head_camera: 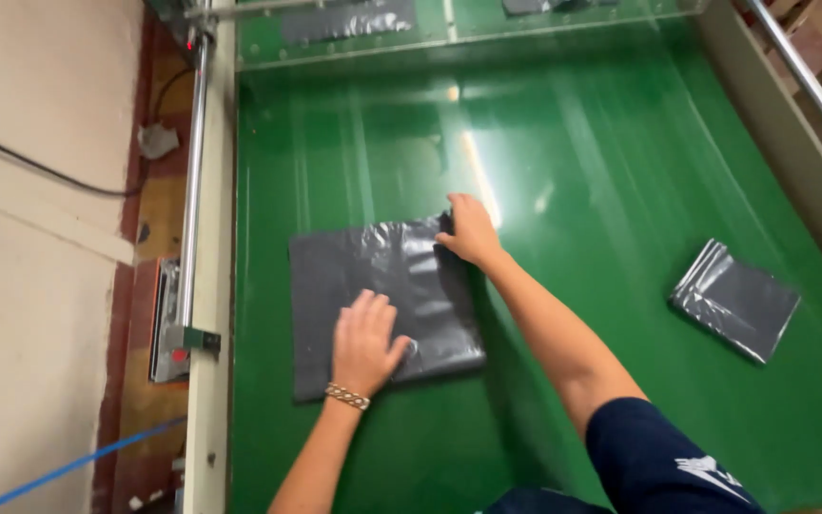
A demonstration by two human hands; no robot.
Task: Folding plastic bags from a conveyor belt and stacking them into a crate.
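Note:
A dark grey plastic bag [373, 276] lies flat on the green conveyor belt [601, 190]. My left hand [365, 343] rests palm down on the bag's near part, fingers spread, with a beaded bracelet at the wrist. My right hand [471, 231] reaches across to the bag's far right corner and pinches its edge there. A second, folded dark grey bag [736, 300] lies apart on the belt to the right, untouched.
A cream metal frame with a chrome rail [194, 171] runs along the belt's left side. A clear plastic guard [468, 29] spans the far end. Another rail [811, 86] borders the right side. A black cable [30, 162] crosses the pale floor at left.

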